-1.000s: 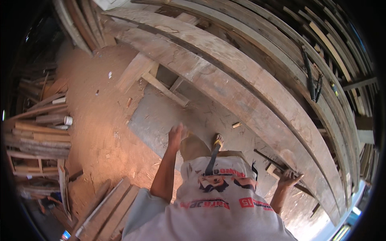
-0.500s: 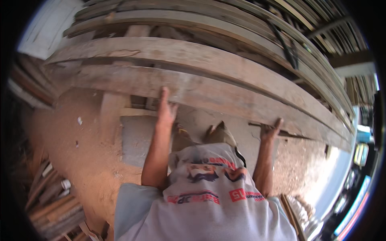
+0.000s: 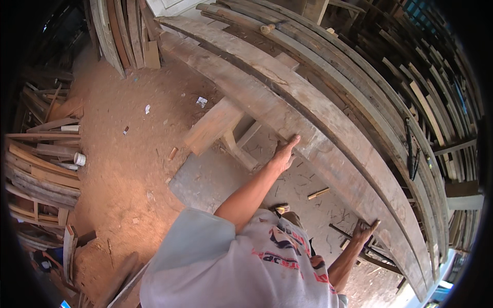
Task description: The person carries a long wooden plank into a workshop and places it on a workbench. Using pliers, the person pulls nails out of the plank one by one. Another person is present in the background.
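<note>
A long wooden plank point(image 3: 334, 167) runs slantwise from the upper left to the lower right, its near edge towards me. My left hand point(image 3: 285, 153) grips that edge around its middle, thumb on top and fingers mostly hidden beneath. Farther right, my right hand point(image 3: 364, 231) has the same edge, its thumb over the top face and its fingers partly under the wood. Just beyond lies a second plank point(image 3: 308, 100), nearly parallel, with a narrow dark gap between the two. A wooden support beam point(image 3: 213, 126) sticks out from under the near plank.
More long boards point(image 3: 328, 61) lie beyond, with a mallet-like tool point(image 3: 267, 29) on them. Timber stacks point(image 3: 426, 87) fill the far right. Wood scraps point(image 3: 43, 164) pile up at the left, and boards point(image 3: 120, 31) lean at the back. Sawdust covers the floor point(image 3: 128, 169).
My view has turned leftward, so the planks now slant more steeply and more floor shows at left. Both hands remain on the near plank's edge.
</note>
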Motion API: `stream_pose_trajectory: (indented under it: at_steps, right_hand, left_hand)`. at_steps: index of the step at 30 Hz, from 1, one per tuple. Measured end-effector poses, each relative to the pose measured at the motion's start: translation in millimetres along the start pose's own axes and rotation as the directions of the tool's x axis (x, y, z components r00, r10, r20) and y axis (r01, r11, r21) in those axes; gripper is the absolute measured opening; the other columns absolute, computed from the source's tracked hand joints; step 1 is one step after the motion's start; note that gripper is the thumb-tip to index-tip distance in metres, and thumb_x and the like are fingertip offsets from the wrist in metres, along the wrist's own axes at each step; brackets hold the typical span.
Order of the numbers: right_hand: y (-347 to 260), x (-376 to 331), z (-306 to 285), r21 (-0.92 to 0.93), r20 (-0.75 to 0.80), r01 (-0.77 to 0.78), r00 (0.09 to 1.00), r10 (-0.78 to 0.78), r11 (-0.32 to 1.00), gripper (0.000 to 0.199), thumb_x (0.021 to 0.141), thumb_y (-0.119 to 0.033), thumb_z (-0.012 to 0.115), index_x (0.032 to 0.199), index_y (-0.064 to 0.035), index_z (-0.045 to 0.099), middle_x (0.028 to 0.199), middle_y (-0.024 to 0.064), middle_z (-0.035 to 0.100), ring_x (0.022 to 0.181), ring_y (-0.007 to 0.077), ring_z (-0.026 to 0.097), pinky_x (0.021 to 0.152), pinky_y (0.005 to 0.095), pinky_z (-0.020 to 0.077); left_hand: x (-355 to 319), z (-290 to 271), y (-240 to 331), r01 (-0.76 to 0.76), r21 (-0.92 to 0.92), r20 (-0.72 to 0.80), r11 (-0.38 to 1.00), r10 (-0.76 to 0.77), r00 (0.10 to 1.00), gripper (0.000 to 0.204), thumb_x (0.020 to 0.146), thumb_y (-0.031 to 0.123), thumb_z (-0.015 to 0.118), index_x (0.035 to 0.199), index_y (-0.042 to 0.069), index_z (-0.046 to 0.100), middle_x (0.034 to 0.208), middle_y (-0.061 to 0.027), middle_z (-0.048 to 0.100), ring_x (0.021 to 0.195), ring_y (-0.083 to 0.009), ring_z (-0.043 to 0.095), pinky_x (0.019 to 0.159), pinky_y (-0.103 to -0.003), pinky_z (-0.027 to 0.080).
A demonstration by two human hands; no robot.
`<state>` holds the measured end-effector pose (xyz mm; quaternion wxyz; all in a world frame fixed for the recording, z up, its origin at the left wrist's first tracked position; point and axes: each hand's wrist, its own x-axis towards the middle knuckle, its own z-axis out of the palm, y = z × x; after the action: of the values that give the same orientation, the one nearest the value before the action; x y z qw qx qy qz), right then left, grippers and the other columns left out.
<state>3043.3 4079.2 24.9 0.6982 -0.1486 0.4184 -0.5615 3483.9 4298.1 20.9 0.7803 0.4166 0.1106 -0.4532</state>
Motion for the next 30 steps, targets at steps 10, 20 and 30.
stream_pose_trajectory:
  at_steps: [10, 20, 30]
  right_hand:
    - [0.0, -34.5, -23.8, -0.169, 0.023, 0.049, 0.999, -0.045, 0.984, 0.088, 0.085, -0.059, 0.066, 0.153, -0.0168, 0.028, 0.157, 0.0093, 0.026, 0.143, 0.0314, 0.026, 0.116, 0.0537, 0.0255]
    - [-5.7, -88.1, -25.6, -0.238, 0.042, 0.016, 0.999, -0.006, 0.971, 0.082, 0.091, -0.061, 0.057, 0.15, -0.0113, 0.03, 0.155, 0.0128, 0.031, 0.14, 0.0307, 0.034, 0.114, 0.0488, 0.0317]
    - [-1.0, -86.0, -15.7, -0.251, -0.008, 0.034, 0.999, -0.037, 0.967, 0.073, 0.09, -0.059, 0.059, 0.142, -0.0095, 0.043, 0.142, 0.0099, 0.049, 0.131, 0.0265, 0.047, 0.108, 0.0466, 0.0381]
  left_hand:
    - [-22.3, -36.3, -27.6, -0.006, -0.023, -0.056, 1.0, 0.004, 0.998, 0.07, 0.082, 0.035, 0.079, 0.139, 0.014, 0.045, 0.144, -0.0072, 0.042, 0.133, -0.0259, 0.037, 0.107, -0.048, 0.032]
    - [-78.3, -58.4, -19.3, 0.04, 0.044, -0.012, 0.998, -0.039, 0.999, 0.077, 0.087, 0.041, 0.073, 0.146, 0.008, 0.036, 0.144, -0.0087, 0.042, 0.133, -0.0243, 0.04, 0.111, -0.046, 0.03]
    - [-80.2, -43.1, -4.7, 0.045, 0.162, 0.139, 0.986, -0.068, 0.988, 0.074, 0.095, 0.055, 0.054, 0.149, 0.008, 0.032, 0.15, -0.0091, 0.041, 0.139, -0.0268, 0.036, 0.118, -0.049, 0.021]
